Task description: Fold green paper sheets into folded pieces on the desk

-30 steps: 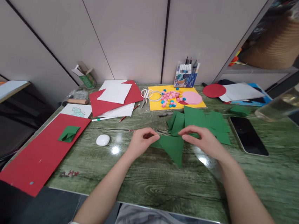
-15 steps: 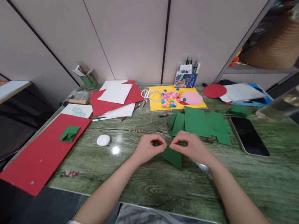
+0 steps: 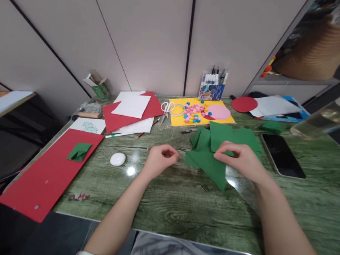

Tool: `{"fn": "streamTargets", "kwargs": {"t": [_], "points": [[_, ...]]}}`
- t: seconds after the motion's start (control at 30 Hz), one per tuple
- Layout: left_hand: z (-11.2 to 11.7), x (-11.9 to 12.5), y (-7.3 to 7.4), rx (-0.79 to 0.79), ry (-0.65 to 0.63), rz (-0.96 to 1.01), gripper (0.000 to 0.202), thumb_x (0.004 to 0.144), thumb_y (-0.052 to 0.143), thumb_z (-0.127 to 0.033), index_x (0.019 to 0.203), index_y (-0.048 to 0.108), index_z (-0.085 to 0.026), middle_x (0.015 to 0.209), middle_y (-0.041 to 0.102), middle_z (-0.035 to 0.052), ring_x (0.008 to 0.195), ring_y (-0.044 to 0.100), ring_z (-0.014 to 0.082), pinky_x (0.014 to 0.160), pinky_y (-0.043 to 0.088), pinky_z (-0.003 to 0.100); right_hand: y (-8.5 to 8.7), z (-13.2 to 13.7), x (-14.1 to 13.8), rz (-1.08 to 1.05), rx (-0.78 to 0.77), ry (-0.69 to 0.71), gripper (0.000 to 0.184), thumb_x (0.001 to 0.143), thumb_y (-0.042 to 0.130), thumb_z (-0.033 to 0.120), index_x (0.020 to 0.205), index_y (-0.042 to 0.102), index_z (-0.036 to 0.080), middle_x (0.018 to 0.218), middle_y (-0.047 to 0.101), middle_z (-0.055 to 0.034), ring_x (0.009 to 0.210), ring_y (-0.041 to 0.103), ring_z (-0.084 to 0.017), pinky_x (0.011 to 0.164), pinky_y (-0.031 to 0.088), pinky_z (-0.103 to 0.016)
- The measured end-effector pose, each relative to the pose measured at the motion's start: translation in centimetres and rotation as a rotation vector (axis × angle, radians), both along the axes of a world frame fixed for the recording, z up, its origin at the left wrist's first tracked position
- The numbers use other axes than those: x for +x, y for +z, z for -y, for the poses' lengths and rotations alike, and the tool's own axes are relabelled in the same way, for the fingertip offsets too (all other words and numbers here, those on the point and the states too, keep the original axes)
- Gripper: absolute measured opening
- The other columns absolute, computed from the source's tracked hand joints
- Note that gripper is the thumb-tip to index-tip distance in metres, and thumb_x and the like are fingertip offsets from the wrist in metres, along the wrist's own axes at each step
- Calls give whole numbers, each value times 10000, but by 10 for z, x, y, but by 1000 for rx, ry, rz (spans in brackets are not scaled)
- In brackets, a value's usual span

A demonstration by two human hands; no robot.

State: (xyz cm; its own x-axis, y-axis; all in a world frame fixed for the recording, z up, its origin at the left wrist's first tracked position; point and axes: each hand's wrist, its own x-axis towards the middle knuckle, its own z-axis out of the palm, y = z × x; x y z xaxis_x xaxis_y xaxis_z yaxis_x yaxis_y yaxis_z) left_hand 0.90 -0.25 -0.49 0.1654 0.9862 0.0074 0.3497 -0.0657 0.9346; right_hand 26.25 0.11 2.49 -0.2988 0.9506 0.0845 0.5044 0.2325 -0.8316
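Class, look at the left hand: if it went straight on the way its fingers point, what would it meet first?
The left hand would probably meet the green sheet in the right hand, though depth is unclear.

one head-worn view, forward and down over the nearby table (image 3: pixel 174 212)

Left hand (image 3: pixel 161 160) and right hand (image 3: pixel 239 158) face each other, apart, with thumbs and index fingers brought together.
Both forearms are bare and angle inward, the left forearm (image 3: pixel 122 213) and the right forearm (image 3: pixel 284 218) leaving a wide space between them. The left hand's thumb and index finger curl into a small ring, tips meeting or nearly so, with nothing between them. The right wrist (image 3: pixel 262 182) bends toward the left side, and that hand's thumb and index finger form a firm, flat pinch grip.
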Motion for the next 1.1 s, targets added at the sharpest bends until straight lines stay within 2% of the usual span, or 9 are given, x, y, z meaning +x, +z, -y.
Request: {"fn": "streamTargets", "kwargs": {"t": [0.17,0.3,0.4,0.5,0.6,0.7,0.83,0.97,1.1], "points": [[5,5,4,-1,22,93,117,725,569,-234,676,625,-145,608,633,13,590,578,133,581,440,234,-1,1,-4,-18,-4,-20,237,744,602,418,665,638,197,746,636,-34,712,563,-186,644,395,-293],[11,9,10,3,143,235,145,740,582,-276,663,588,-152,534,580,-21,505,532,103,526,435,216,-5,2,-14,-2,30,-44,230,754,586,405,675,644,197,741,643,-32,705,564,-188,639,390,-299],[12,12,9,-62,121,251,165,720,618,-304,670,599,-148,556,598,-8,520,555,113,542,453,229,-7,3,-20,-3,81,-73,199,758,590,377,675,639,203,720,640,-29,701,562,-188,634,392,-301],[10,16,2,-105,99,328,188,689,661,-304,787,618,-150,715,648,24,645,612,137,631,482,251,-7,6,-25,10,161,-73,158,769,593,343,685,633,215,710,638,-27,715,559,-190,654,400,-308],[8,20,-4,-187,122,494,275,675,680,-318,881,594,-157,826,652,41,737,624,147,670,494,261,-6,11,-32,97,282,-47,127,774,598,310,685,629,224,698,641,-25,744,553,-198,717,390,-336],[9,22,-5,-300,122,646,272,682,675,-344,855,583,-157,808,637,28,753,622,143,709,505,285,-5,17,-40,195,388,-16,107,779,595,303,708,626,228,706,647,-26,758,544,-202,752,366,-362],[11,23,-5,-350,116,755,249,673,686,-346,779,566,-155,779,601,2,735,595,120,718,508,290,-8,24,-50,299,476,77,96,794,572,282,729,615,226,725,652,-21,777,529,-201,797,324,-389],[11,23,-4,-369,100,787,258,664,699,-330,786,558,-151,807,591,4,732,576,112,673,503,263,-10,27,-56,301,451,129,91,799,569,285,745,602,219,751,650,-23,801,520,-203,808,312,-395],[11,23,-3,-404,76,784,285,654,701,-365,762,534,-161,765,576,-10,701,566,110,644,498,260,-6,27,-57,169,274,174,145,770,606,365,800,609,223,812,643,-35,830,528,-213,796,347,-380]]}}
